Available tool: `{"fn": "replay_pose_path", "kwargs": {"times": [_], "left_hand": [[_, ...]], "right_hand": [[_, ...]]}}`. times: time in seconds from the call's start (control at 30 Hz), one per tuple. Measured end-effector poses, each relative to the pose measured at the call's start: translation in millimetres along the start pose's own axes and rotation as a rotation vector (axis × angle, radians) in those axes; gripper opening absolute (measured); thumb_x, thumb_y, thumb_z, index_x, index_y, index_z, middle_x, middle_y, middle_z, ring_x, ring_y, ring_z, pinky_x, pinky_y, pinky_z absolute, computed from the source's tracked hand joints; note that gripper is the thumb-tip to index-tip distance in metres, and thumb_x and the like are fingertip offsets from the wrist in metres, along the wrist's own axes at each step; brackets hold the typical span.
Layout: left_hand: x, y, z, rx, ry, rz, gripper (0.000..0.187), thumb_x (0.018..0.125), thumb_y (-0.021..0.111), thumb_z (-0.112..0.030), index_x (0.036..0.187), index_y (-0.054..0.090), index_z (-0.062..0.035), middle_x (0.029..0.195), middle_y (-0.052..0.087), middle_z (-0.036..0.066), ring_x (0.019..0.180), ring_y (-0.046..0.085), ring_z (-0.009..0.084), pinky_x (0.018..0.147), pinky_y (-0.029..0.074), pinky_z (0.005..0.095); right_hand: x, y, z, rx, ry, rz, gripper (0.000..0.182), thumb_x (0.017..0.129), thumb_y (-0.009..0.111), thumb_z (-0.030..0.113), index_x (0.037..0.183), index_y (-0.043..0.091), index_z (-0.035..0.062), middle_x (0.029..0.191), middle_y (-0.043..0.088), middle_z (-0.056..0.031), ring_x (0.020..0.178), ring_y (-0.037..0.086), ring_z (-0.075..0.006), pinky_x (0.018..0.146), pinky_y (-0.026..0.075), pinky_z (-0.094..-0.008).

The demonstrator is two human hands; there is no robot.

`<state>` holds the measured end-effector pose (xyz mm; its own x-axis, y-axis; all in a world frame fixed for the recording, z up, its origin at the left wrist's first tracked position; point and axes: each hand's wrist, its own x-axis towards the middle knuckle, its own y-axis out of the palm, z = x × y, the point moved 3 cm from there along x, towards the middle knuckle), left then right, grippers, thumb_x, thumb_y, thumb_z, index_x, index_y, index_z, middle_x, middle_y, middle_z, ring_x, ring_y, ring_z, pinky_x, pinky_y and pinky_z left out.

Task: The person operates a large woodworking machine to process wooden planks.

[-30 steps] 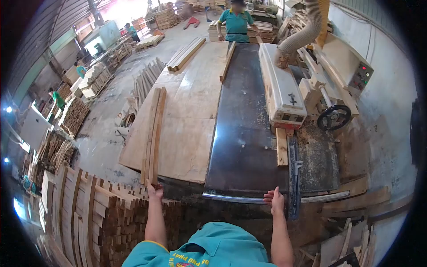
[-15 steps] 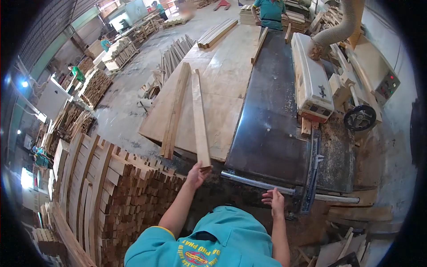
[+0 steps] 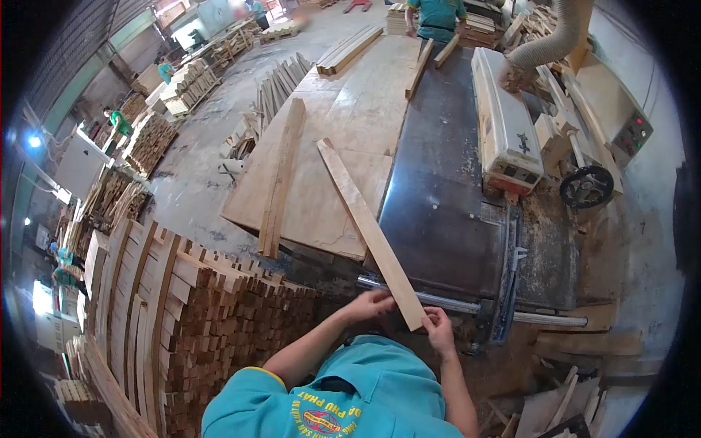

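Observation:
A long pale wooden board (image 3: 372, 233) slants across the wooden tabletop (image 3: 350, 175) and the dark metal machine table (image 3: 431, 168), its near end jutting past the front edge. My right hand (image 3: 440, 332) grips that near end at its right side. Just left of the board, my left hand (image 3: 370, 304) is slightly blurred, its fingers stretched toward the board's edge and holding nothing. Further left on the tabletop lies another pair of long boards (image 3: 282, 182), side by side.
A large stack of cut lumber (image 3: 241, 343) stands at my left. A metal roller bar (image 3: 467, 303) runs along the machine's front. To the right are the white saw housing (image 3: 509, 124) and a black handwheel (image 3: 586, 187). A co-worker (image 3: 437, 18) stands at the far end.
The board's near end has swung right, from my left hand to my right, which now grips it. My left hand has released it. At the far end, a wood piece has shifted left.

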<state>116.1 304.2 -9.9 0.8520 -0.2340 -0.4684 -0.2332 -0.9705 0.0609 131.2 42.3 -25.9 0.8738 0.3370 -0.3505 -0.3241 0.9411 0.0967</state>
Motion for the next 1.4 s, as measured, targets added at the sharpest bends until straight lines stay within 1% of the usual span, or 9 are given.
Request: {"fn": "replay_pose_path", "kwargs": {"times": [0.07, 0.17, 0.27, 0.37, 0.6, 0.83, 1.0, 1.2, 1.4], "left_hand": [[14.6, -16.7, -19.8, 0.171, 0.069, -0.356, 0.066, 0.098, 0.069, -0.039, 0.143, 0.045, 0.0035, 0.093, 0.068, 0.01, 0.082, 0.065, 0.0171, 0.071, 0.054, 0.0338], [41.1, -24.9, -32.5, 0.147, 0.119, -0.479, 0.081, 0.098, 0.069, -0.037, 0.148, 0.028, 0.0118, 0.098, 0.067, 0.013, 0.085, 0.066, 0.0181, 0.075, 0.055, 0.0332], [72.0, 2.0, -18.7, 0.286, 0.211, -0.236, 0.093, 0.098, 0.069, -0.038, 0.149, 0.014, 0.0176, 0.102, 0.067, 0.016, 0.087, 0.067, 0.0206, 0.077, 0.055, 0.0339], [65.9, 54.5, -25.3, 0.365, 0.088, -0.025, 0.1, 0.099, 0.067, -0.037, 0.148, 0.002, 0.0191, 0.107, 0.066, 0.024, 0.094, 0.069, 0.0254, 0.081, 0.056, 0.0374], [97.3, 151.1, 8.0, 0.432, 0.311, 0.203, 0.094, 0.099, 0.065, -0.028, 0.154, -0.002, 0.0095, 0.114, 0.066, 0.028, 0.1, 0.069, 0.0379, 0.084, 0.056, 0.0447], [102.3, 222.3, -33.8, 0.514, 0.324, 0.396, 0.091, 0.1, 0.063, -0.022, 0.154, -0.003, 0.0095, 0.12, 0.063, 0.029, 0.107, 0.067, 0.0397, 0.088, 0.055, 0.0459], [126.9, 250.1, -27.9, 0.557, 0.523, 0.306, 0.09, 0.098, 0.063, -0.02, 0.153, -0.001, 0.0131, 0.125, 0.06, 0.032, 0.112, 0.064, 0.0437, 0.092, 0.053, 0.0461], [143.1, 264.5, -16.5, 0.728, 0.528, 0.104, 0.093, 0.098, 0.062, -0.026, 0.151, 0.001, 0.0195, 0.124, 0.057, 0.034, 0.115, 0.06, 0.0467, 0.096, 0.052, 0.0457], [160.4, 259.1, -48.5, 0.727, 0.39, 0.112, 0.089, 0.099, 0.064, -0.028, 0.148, 0.01, 0.0224, 0.128, 0.054, 0.038, 0.12, 0.056, 0.0506, 0.099, 0.049, 0.051]], "right_hand": [[-22.8, -28.4, -15.4, -0.012, -0.017, -0.092, 0.023, 0.097, 0.066, 0.006, 0.119, 0.065, 0.0012, 0.099, 0.07, -0.0054, 0.09, 0.064, -0.0121, 0.084, 0.052, -0.0292], [-78.7, -62.3, -28.0, 0.015, 0.015, -0.223, 0.024, 0.098, 0.066, 0.008, 0.12, 0.067, 0.0004, 0.102, 0.07, -0.0051, 0.093, 0.064, -0.013, 0.086, 0.052, -0.03], [-130.8, -87.9, -61.8, 0.091, 0.013, -0.383, 0.026, 0.1, 0.064, 0.01, 0.124, 0.067, 0.0, 0.108, 0.07, -0.0073, 0.097, 0.065, -0.0151, 0.089, 0.051, -0.0301], [-188.0, -102.0, -97.0, 0.136, 0.038, -0.512, 0.029, 0.102, 0.063, 0.012, 0.128, 0.066, -0.0005, 0.114, 0.07, -0.0101, 0.099, 0.066, -0.0179, 0.09, 0.051, -0.0312], [-291.0, -78.0, -139.7, 0.414, 0.199, -0.741, 0.035, 0.103, 0.063, 0.018, 0.131, 0.06, -0.0018, 0.118, 0.068, -0.0116, 0.102, 0.067, -0.0204, 0.086, 0.057, -0.0369], [-326.1, -67.4, -145.6, 0.543, 0.171, -0.873, 0.035, 0.105, 0.06, 0.022, 0.133, 0.056, 0.0014, 0.122, 0.065, -0.0105, 0.105, 0.067, -0.0217, 0.086, 0.058, -0.0397], [-319.8, -71.9, -134.5, 0.597, 0.069, -0.916, 0.032, 0.104, 0.06, 0.02, 0.133, 0.056, 0.0054, 0.118, 0.067, -0.0087, 0.103, 0.068, -0.0201, 0.084, 0.06, -0.0369], [-312.4, -76.0, -144.7, 0.583, 0.059, -0.894, 0.039, 0.104, 0.059, 0.016, 0.139, 0.051, 0.0031, 0.124, 0.064, -0.0099, 0.105, 0.067, -0.0204, 0.085, 0.059, -0.0355], [-288.3, -84.4, -155.3, 0.47, 0.057, -0.833, 0.044, 0.102, 0.059, 0.009, 0.143, 0.049, 0.0, 0.126, 0.063, -0.0124, 0.109, 0.065, -0.0206, 0.089, 0.057, -0.0363]]}}
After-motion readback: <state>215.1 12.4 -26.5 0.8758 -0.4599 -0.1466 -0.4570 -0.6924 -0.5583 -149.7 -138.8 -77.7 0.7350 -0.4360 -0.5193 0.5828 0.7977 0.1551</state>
